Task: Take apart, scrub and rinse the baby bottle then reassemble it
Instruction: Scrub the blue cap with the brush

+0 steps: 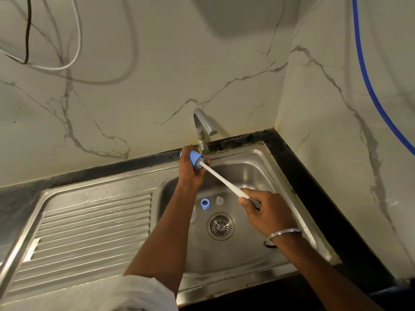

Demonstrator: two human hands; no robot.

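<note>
My left hand point(190, 170) grips a small blue bottle cap point(195, 158) near the base of the tap, at the back of the sink. My right hand point(263, 207) holds the white handle of a bottle brush point(222, 179), whose bristle head is pushed inside the cap. On the sink floor lie a blue screw ring point(204, 203) and a clear teat point(219, 200) beside it. A clear bottle body point(193, 213) seems to lie partly hidden behind my left forearm.
A steel sink basin point(265, 167) has a drain strainer point(221, 226) in its middle and a ribbed draining board point(89, 230) on the left. The chrome tap point(203, 129) stands at the back with no visible water flow. Marble walls close the back and right.
</note>
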